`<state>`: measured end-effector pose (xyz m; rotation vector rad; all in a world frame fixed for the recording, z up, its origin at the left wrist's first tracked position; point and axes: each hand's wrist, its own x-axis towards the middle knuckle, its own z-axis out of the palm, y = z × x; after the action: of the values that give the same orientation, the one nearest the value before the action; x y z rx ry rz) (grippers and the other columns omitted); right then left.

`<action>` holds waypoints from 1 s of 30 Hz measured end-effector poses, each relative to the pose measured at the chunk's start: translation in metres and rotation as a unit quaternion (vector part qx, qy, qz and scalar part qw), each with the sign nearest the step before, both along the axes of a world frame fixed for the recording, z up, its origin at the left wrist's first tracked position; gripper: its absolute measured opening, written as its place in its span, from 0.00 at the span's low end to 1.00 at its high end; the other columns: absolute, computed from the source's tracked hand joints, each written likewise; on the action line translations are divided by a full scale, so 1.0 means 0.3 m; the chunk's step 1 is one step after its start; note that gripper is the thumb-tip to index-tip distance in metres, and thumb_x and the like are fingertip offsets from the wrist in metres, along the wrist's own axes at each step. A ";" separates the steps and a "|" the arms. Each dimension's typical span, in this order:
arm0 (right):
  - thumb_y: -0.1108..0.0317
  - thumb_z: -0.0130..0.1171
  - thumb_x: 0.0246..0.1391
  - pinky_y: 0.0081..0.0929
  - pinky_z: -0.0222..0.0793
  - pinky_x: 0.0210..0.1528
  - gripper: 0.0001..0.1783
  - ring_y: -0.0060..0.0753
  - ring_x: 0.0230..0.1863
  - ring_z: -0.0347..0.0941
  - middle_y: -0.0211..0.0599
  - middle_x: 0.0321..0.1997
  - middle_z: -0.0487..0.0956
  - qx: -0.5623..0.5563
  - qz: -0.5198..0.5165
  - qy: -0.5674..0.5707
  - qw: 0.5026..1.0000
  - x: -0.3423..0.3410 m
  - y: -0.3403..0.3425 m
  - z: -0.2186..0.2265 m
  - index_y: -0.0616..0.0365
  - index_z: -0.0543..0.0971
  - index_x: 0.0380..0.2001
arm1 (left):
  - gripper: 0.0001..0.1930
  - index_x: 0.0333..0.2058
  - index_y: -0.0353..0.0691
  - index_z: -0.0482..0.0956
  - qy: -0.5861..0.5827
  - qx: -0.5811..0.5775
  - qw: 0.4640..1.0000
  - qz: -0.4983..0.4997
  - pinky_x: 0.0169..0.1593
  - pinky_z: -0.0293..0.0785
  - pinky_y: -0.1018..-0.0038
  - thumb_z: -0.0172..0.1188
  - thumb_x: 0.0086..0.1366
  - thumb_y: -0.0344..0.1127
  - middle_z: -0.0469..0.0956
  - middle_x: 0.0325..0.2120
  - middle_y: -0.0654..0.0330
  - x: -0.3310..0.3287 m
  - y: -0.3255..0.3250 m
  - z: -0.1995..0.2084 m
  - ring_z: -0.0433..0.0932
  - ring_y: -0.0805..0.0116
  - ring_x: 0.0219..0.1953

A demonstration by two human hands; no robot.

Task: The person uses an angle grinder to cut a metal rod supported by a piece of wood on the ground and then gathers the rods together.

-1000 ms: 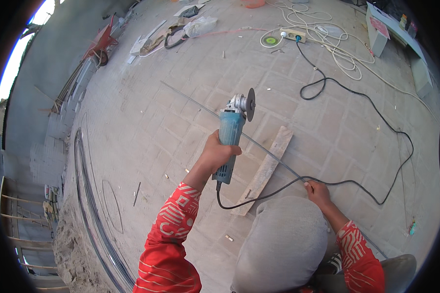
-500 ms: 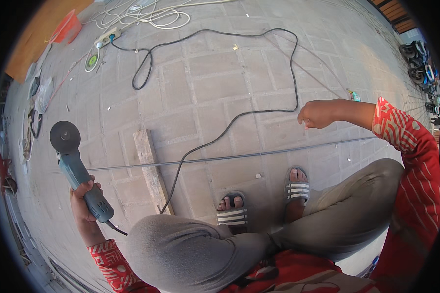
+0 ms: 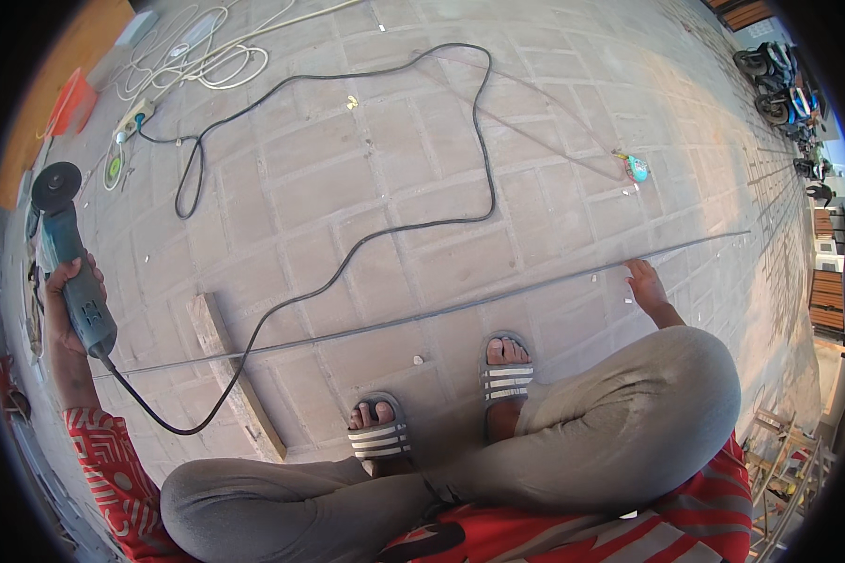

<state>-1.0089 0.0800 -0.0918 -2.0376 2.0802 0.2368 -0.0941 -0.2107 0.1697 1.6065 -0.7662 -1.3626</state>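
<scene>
My left hand (image 3: pixel 64 281) is wrapped round the body of a grey-green angle grinder (image 3: pixel 77 291), held out at the far left with its dark disc (image 3: pixel 56 186) pointing away from me. A black power cord (image 3: pixel 347 258) runs from its rear end across the paving. My right hand (image 3: pixel 646 286) is low beside my right knee, fingers stretched out and somewhat apart at a long thin metal rod (image 3: pixel 441 310). Whether the fingertips touch the rod I cannot tell. Toward its left end the rod crosses over a wooden batten (image 3: pixel 239 394) lying on the ground.
A power strip (image 3: pixel 133 120) with coiled white cable (image 3: pixel 221 56) lies at the upper left, near an orange bucket (image 3: pixel 70 103). A small teal thing (image 3: pixel 637 169) joined to a thin cord rests at the right. Motorcycles (image 3: pixel 779 89) stand far right. My sandalled feet (image 3: pixel 380 422) are just behind the rod.
My right hand has come down from above the cord to the rod. The left hand has carried the grinder outward and up to the left. The view has shifted to the right.
</scene>
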 end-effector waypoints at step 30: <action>0.75 0.62 0.53 0.41 0.72 0.42 0.09 0.49 0.41 0.73 0.44 0.38 0.75 -0.016 0.321 -0.251 0.913 0.906 -0.489 0.231 0.62 0.75 0.38 | 0.19 0.42 0.30 0.73 0.035 -0.025 0.999 0.024 0.36 0.81 0.69 0.65 0.53 0.32 0.77 0.31 0.54 -0.204 0.065 0.218 0.80 0.64 0.30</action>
<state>-0.7370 -0.0668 -0.0226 -2.4134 1.0890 -0.2093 -0.1554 -0.1913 0.2351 1.5207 -0.7107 -1.3485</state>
